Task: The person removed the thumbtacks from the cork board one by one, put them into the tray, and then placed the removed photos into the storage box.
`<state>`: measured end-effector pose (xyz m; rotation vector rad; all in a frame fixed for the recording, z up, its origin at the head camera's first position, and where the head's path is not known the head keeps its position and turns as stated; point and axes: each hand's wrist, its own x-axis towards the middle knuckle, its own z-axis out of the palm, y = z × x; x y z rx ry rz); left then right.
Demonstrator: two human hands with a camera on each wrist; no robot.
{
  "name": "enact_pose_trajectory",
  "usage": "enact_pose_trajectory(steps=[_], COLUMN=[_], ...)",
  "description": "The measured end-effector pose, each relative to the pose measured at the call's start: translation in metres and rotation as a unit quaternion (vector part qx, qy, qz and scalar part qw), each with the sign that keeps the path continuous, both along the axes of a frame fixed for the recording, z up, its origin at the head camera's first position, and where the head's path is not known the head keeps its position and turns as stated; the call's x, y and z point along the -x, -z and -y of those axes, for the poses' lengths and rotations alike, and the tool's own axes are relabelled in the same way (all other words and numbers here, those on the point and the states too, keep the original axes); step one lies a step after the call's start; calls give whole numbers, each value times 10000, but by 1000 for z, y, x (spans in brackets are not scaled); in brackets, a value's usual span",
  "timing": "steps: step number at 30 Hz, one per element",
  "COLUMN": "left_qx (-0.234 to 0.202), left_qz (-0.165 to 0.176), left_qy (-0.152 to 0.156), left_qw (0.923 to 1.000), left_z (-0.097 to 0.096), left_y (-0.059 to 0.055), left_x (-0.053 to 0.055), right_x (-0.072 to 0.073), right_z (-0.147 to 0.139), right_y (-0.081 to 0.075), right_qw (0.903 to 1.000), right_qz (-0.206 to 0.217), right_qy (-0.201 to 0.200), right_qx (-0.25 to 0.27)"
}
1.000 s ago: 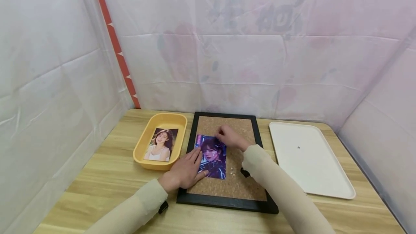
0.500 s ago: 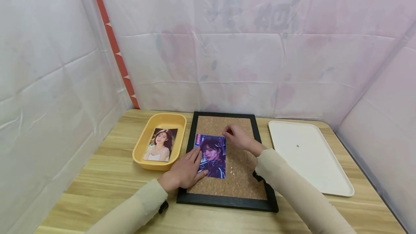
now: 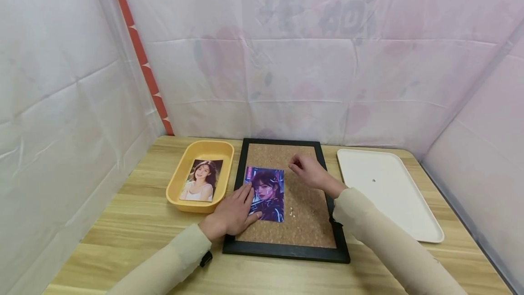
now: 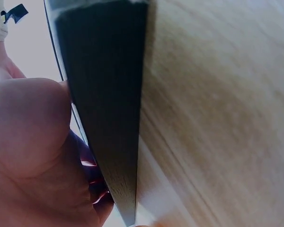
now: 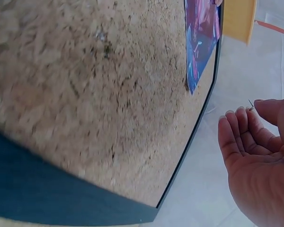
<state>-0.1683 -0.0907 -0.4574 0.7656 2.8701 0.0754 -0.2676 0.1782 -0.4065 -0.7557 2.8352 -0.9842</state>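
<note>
A dark purple and blue printed picture lies on the left part of a black-framed corkboard. My left hand rests on its left edge, fingers straight and spread over the picture and the frame. My right hand is held over the cork, just right of the picture's top right corner. In the right wrist view its thumb and forefinger pinch a pin; only the thin metal point shows, and the head is hidden. A few tiny shiny bits lie on the cork right of the picture.
To the left, a yellow tray holds a photo of a person. On the right stands a white tray with one tiny dark item in it. The wooden table meets cloth-covered walls behind and at both sides.
My right hand has moved right, away from the picture's top right corner, uncovering that corner. My left hand has stayed in place on the picture.
</note>
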Motion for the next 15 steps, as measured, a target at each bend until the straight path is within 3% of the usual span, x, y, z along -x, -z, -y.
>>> enact_pose_trajectory(steps=[6, 15], left_qx=[-39, -50], left_qz=[65, 23], left_qy=[-25, -39], left_qw=[10000, 10000], left_z=[-1, -1], left_y=[-4, -8], left_x=[-1, -4], right_x=[-3, -8], right_z=[-10, -23], right_y=[-4, -7], right_qw=[9993, 9994], right_qz=[-337, -281], right_qy=[124, 177], right_qx=[-80, -25])
